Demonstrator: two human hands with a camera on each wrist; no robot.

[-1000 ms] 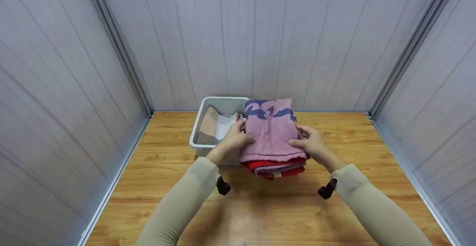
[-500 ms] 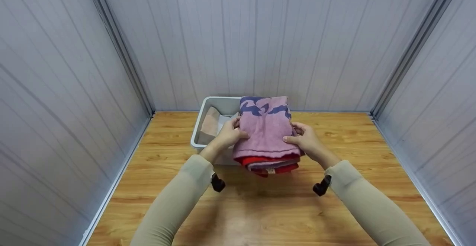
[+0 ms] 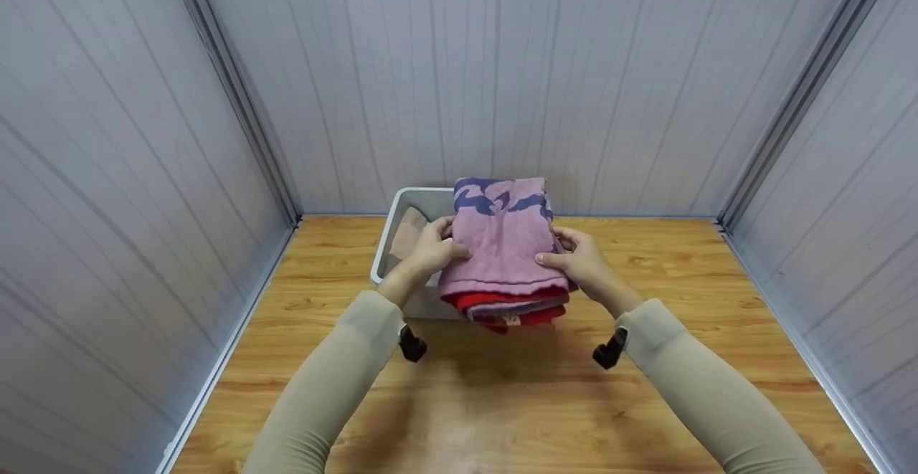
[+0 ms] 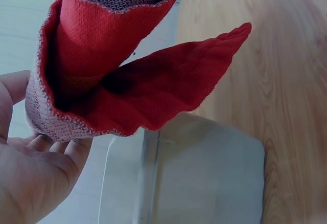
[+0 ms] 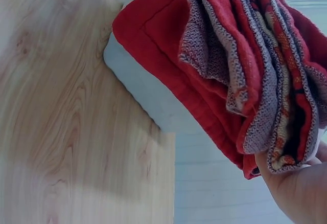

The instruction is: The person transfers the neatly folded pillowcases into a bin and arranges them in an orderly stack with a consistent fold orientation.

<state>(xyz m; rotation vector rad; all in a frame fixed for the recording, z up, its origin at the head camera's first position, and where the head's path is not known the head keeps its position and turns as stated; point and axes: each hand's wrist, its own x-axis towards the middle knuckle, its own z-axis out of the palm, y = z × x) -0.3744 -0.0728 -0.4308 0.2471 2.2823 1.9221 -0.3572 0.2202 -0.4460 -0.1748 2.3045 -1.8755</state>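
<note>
A folded knit cloth (image 3: 502,244), mauve-pink with blue shapes on top and red layers beneath, is held up between both hands. My left hand (image 3: 429,250) grips its left edge, thumb on top and fingers underneath. At the right edge my right hand (image 3: 584,262) pinches it the same way. Below and behind it stands a pale grey bin (image 3: 380,252), its right part hidden by the cloth. In the left wrist view a red flap (image 4: 168,81) hangs loose over the bin. Stacked red and grey folds (image 5: 245,75) fill the right wrist view.
A beige-brown cloth (image 3: 407,234) lies in the left side of the bin. Wood-look boards (image 3: 645,359) make up the surface. White panel walls (image 3: 488,65) rise at the back and on both sides, the back one close behind the bin.
Both hands have carried the folded cloth left and slightly farther away. It now covers more of the bin, and the white item inside is mostly hidden.
</note>
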